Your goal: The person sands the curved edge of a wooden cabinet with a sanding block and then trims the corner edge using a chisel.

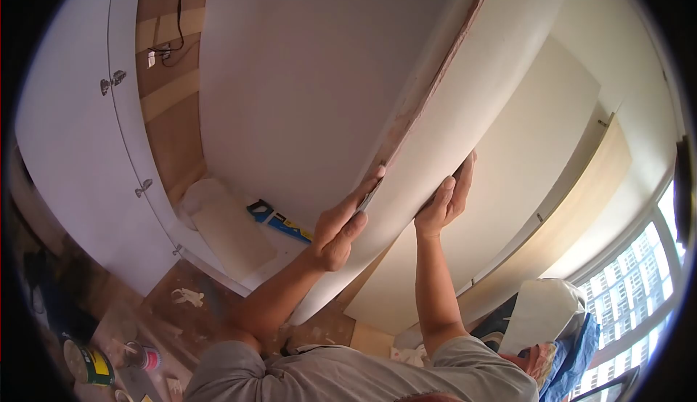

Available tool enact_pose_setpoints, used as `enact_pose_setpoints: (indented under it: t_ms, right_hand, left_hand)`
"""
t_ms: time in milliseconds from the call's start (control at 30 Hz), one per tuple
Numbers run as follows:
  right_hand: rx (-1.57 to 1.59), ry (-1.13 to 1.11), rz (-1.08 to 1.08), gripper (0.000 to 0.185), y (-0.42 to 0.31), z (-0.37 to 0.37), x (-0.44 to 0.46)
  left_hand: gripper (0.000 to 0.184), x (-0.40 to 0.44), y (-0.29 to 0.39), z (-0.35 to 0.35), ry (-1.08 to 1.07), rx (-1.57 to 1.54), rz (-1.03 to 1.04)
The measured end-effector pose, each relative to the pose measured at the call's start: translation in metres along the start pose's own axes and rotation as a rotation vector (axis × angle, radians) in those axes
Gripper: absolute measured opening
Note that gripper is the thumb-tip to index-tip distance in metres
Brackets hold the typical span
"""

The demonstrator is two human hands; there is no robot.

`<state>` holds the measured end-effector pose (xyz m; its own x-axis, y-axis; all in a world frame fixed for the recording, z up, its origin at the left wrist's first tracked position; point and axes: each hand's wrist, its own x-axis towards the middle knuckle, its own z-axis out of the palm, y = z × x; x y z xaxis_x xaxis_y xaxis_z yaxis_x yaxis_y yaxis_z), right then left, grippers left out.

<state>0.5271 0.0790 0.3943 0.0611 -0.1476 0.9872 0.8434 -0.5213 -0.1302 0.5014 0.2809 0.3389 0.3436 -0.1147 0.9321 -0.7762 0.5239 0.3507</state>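
Note:
A long white panel [435,141] with a rough brownish left edge slants from the top of the view down toward my body. My left hand [340,231] grips its left edge, fingers and thumb closed around it. A thin grey strip shows by those fingers; what it is I cannot make out. On the opposite edge, my right hand [444,202] is closed against the panel. Something dark lies by its fingers, too hidden to name. The panel covers parts of both hands.
At left stands a white cabinet door [80,141] with metal hinges [144,187]. A blue and yellow handsaw [279,220] lies in the cabinet beside a beige board [231,246]. Cans [88,363] sit lower left. Wooden boards [559,220] and a window [632,279] are at right.

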Motion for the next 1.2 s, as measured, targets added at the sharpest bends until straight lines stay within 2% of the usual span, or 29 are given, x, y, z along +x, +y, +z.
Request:
enact_pose_setpoints:
  t_ms: [67, 133, 300, 367, 467, 567, 633, 767, 867, 900, 1033, 1100, 1167, 1200]
  right_hand:
    - [-0.024, -0.008, -0.016, 0.065, 0.0, 0.0, -0.001]
    - [0.003, -0.035, -0.009, 0.065, 0.0, -0.003, 0.001]
    - [0.015, -0.026, 0.03, 0.063, 0.004, -0.005, -0.005]
    - [0.01, -0.028, 0.019, 0.063, 0.005, -0.005, -0.005]
    - [-0.02, -0.019, 0.038, 0.064, 0.009, -0.007, -0.009]
    - [-0.005, -0.001, 0.017, 0.064, 0.01, -0.005, -0.009]
    - [-0.005, -0.017, 0.01, 0.065, 0.009, -0.005, -0.006]
    - [-0.027, -0.029, 0.004, 0.065, 0.006, -0.004, -0.005]
    - [-0.062, -0.022, 0.019, 0.065, 0.004, -0.005, -0.007]
    - [-0.062, -0.029, 0.02, 0.065, 0.002, -0.005, -0.007]
    - [0.025, -0.034, 0.008, 0.064, 0.005, -0.002, -0.006]
    - [0.007, -0.039, -0.003, 0.064, 0.007, -0.005, -0.005]
    - [-0.012, -0.03, -0.002, 0.064, 0.006, -0.005, -0.005]
    - [-0.022, -0.027, 0.006, 0.065, 0.006, -0.004, -0.005]
  left_hand:
    - [0.057, -0.006, -0.004, 0.0, 0.018, -0.007, -0.017]
    - [0.056, 0.016, -0.003, 0.002, -0.008, 0.013, 0.073]
    - [0.057, 0.143, 0.028, 0.01, 0.0, -0.026, 0.225]
    - [0.058, 0.185, 0.047, 0.013, 0.041, -0.059, 0.146]
    - [0.058, 0.199, 0.042, 0.008, -0.002, -0.186, 0.14]
    - [0.06, 0.152, 0.033, 0.011, 0.063, -0.202, 0.122]
    - [0.059, 0.098, 0.03, -0.003, 0.004, -0.072, 0.003]
    - [0.059, -0.016, -0.014, -0.011, -0.03, -0.126, -0.054]
    - [0.059, -0.02, -0.015, -0.01, -0.038, -0.105, -0.074]
    - [0.059, -0.011, -0.01, -0.009, -0.043, -0.091, -0.082]
    - [0.059, 0.104, 0.025, 0.008, -0.015, -0.028, 0.179]
    - [0.059, 0.169, 0.041, 0.015, 0.046, -0.154, 0.051]
    - [0.059, 0.216, 0.058, 0.012, -0.031, -0.2, 0.096]
    - [0.059, 0.229, 0.042, 0.015, -0.036, -0.197, 0.096]
